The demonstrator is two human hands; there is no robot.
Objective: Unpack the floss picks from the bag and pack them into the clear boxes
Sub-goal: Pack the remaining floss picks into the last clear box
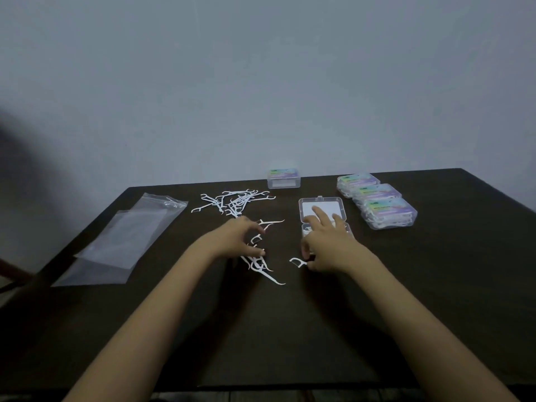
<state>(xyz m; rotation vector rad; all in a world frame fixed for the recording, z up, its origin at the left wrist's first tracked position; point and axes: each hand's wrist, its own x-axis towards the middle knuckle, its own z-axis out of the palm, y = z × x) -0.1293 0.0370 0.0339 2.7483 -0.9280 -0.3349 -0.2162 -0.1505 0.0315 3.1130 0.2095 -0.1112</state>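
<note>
White floss picks lie loose on the dark table (290,329): a far pile (232,201) and a nearer scatter (261,265). My left hand (235,239) rests on the nearer scatter, fingers spread over several picks. My right hand (324,242) covers the base of an open clear box (322,208), whose lid stands back; its fingers are apart. One pick (297,262) lies by the right thumb, touching it. Whether either hand grips a pick is not visible. The empty clear bag (127,236) lies flat at the left.
Three shut boxes filled with picks (383,210) sit in a row at the right. A single shut clear box (284,178) stands at the table's far edge by the wall. The near half of the table holds only my forearms.
</note>
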